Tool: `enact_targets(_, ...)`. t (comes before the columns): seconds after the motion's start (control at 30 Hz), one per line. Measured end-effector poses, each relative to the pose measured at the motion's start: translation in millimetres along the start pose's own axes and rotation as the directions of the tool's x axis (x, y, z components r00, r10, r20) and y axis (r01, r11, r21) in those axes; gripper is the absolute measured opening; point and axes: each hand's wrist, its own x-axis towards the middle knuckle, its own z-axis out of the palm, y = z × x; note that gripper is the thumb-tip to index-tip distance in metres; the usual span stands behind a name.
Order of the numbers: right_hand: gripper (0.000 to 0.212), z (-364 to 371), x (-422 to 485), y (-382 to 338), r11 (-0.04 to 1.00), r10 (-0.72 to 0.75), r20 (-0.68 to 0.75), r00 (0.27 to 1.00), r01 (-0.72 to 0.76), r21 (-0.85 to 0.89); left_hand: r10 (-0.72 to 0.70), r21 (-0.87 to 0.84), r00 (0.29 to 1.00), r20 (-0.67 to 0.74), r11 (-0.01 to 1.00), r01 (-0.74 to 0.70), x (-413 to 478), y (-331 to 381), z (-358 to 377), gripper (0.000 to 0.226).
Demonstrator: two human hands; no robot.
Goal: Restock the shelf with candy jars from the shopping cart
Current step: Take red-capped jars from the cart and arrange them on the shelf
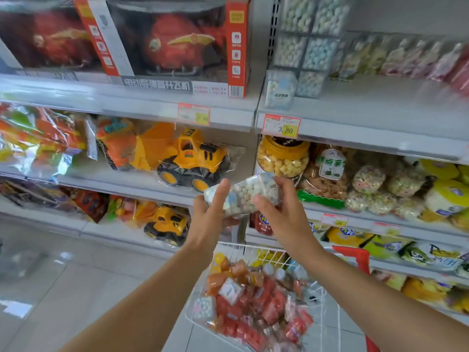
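Observation:
Both hands hold clear square candy jars (243, 196) of small white balls, raised in front of the shelves. My left hand (210, 214) grips the left end from below, thumb up the front. My right hand (279, 209) grips the right end. Below them stands the white wire shopping cart (264, 252) with a red handle, holding several candy jars and packets (243, 303) in orange, red and white. On the upper right shelf (368, 110) a stack of similar candy jars (302, 47) stands at the left end, one jar (279, 90) at the front.
Boxed red toys (175, 44) fill the upper left shelf. Bagged yellow toy trucks (187, 161) lie on the shelves below. Right of centre are a yellow-lidded snack jar (281, 158) and bagged snacks (368, 179). A price tag (281, 125) hangs on the shelf edge. Tiled floor lies at the left.

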Motion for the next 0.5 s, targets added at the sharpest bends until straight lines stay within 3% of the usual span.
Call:
enact_targets(0.23, 0.035, -33, 12, -48, 0.993, -0.094, -0.172, 0.980, 0.080, -0.087, 0.061, 0.066, 0.962, 0.265, 0.995, -0.081, 12, 54, 23, 0.064)
enact_targets(0.4, 0.051, -83, 43, -79, 0.975, -0.170, -0.295, 0.940, 0.119, -0.185, 0.149, 0.026, 0.950, 0.273, 0.986, -0.163, 27, 93, 69, 0.077)
enact_targets(0.5, 0.055, -118, 68, -96, 0.961, -0.217, -0.361, 0.907, 0.135, -0.239, 0.218, 0.037, 0.950, 0.223, 0.972, -0.232, 35, 114, 99, 0.068)
